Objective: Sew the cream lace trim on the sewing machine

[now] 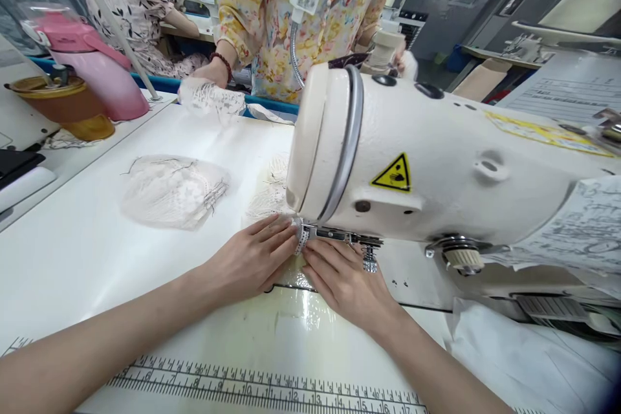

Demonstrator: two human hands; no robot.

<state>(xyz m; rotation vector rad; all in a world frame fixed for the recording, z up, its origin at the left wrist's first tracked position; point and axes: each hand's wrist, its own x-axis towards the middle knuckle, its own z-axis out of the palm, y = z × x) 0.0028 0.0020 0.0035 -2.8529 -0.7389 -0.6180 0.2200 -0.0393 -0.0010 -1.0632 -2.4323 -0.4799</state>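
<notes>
A cream sewing machine (436, 162) fills the right half of the table. My left hand (252, 259) lies flat, fingers stretched out, on a white lace piece (269, 197) that runs under the machine's head. My right hand (344, 281) rests flat beside it, its fingertips at the presser foot (310, 233); the needle is hidden behind the head. Both hands press the fabric against the machine bed. A separate heap of white lace pieces (169, 191) sits to the left, apart from my hands.
A ruler strip (252, 391) is printed along the white table's (72, 252) near edge. A pink bottle (92, 65) and an orange cup (63, 103) stand at far left. A person in a floral shirt (291, 6) stands behind, hand (211, 74) on lace; another sits farther back.
</notes>
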